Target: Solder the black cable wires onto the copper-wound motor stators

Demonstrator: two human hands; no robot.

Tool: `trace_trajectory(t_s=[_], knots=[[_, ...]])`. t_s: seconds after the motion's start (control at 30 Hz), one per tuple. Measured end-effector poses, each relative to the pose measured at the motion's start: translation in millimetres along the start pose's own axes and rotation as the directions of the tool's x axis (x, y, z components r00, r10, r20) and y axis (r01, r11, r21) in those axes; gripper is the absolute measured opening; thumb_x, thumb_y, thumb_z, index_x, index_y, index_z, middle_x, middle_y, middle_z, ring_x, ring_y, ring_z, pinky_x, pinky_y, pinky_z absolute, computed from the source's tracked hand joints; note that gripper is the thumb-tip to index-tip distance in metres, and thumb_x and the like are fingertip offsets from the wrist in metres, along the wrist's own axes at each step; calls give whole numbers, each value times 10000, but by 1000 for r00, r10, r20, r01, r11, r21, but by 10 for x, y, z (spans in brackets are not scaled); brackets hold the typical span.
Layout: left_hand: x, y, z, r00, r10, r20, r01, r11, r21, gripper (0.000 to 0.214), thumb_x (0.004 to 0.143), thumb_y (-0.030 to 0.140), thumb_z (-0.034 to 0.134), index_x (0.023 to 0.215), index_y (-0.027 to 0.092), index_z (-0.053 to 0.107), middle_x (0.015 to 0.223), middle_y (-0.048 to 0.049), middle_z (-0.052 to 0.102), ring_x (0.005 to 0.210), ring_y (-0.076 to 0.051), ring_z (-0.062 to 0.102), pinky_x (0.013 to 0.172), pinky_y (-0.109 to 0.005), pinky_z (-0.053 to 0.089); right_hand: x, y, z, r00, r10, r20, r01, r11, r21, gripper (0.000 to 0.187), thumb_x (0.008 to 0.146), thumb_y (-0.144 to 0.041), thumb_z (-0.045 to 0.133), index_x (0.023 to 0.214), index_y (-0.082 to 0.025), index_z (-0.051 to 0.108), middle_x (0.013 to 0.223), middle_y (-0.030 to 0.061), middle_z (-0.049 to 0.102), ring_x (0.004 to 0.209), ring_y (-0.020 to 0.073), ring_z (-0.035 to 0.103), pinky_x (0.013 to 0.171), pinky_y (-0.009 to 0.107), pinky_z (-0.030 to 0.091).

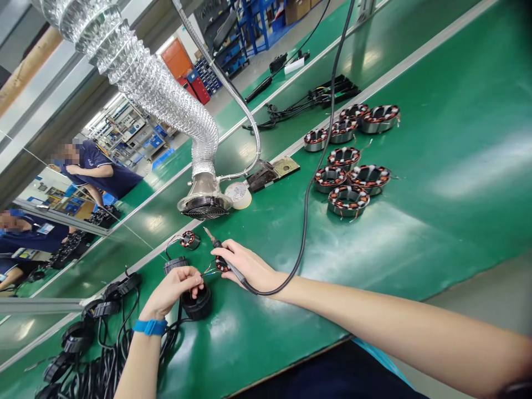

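My right hand (251,267) is closed around a soldering iron (238,274), its tip pointing up and left. Under that hand shows a small motor stator (221,264) with copper windings, partly covered by the fingers and seemingly gripped with the iron. Thin wires (208,272) run from it towards my left hand (177,289), whose fingers pinch their ends. Just below the left fingertips stands a black round housing (199,306), with another black cap (175,264) behind it. One more small stator (190,239) with leads lies beyond the iron's tip.
A fume extraction hood (205,194) hangs above the bench, near a round tin (239,195). Several larger stators (348,200) sit to the right. Black housings with cables (103,354) crowd the left. The iron's cord (306,221) crosses the bench. Co-workers (97,166) are behind.
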State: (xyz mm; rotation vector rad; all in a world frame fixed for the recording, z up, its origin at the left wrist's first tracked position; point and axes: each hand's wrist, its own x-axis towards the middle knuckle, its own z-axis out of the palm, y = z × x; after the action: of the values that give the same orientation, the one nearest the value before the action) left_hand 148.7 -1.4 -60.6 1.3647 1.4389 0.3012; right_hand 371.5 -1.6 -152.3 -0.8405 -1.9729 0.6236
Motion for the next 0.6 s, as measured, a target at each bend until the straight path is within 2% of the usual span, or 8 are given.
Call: trace_trajectory(t_s=[0.1,0.17,0.3,0.47,0.6], knots=[[65,-54,58,998,-34,-48,30,997,-70,453,610,502,838,722,132,602,607,16,580,457,-53,398,467,-197,269,-2,6,8,1000,-7,-9,7,1000,6,558,762,-76,744,1253,-176,501,1094,89,533,917,196,574,818,330,518],[102,-78,111,994,-68,-80,60,994,-96,480,572,504,858,730,140,588,522,74,471,412,-31,282,429,-195,165,-3,11,18,1000,-6,-12,6,1000,12,564,763,-74,741,1256,-192,495,1100,81,531,915,191,578,817,329,519],[132,-45,226,991,-97,-88,91,993,-73,499,575,546,844,714,147,578,462,123,316,397,-21,147,417,-222,57,-6,5,25,1000,12,-5,-12,1000,4,560,763,-77,742,1256,-182,497,1105,86,533,932,198,586,816,329,522],[112,2,247,991,-85,-101,81,996,-36,501,594,564,828,716,138,594,472,119,317,397,-20,156,413,-220,63,-8,-6,18,1000,18,2,-18,1000,3,570,762,-93,756,1263,-170,497,1125,100,534,951,208,586,832,345,524],[80,-54,141,997,-39,-66,29,988,-149,438,657,508,812,725,122,615,560,53,503,420,-25,320,422,-185,215,-2,9,43,1000,31,-6,-31,999,-8,588,744,-85,772,1261,-175,505,1099,90,537,929,205,589,815,341,526]])
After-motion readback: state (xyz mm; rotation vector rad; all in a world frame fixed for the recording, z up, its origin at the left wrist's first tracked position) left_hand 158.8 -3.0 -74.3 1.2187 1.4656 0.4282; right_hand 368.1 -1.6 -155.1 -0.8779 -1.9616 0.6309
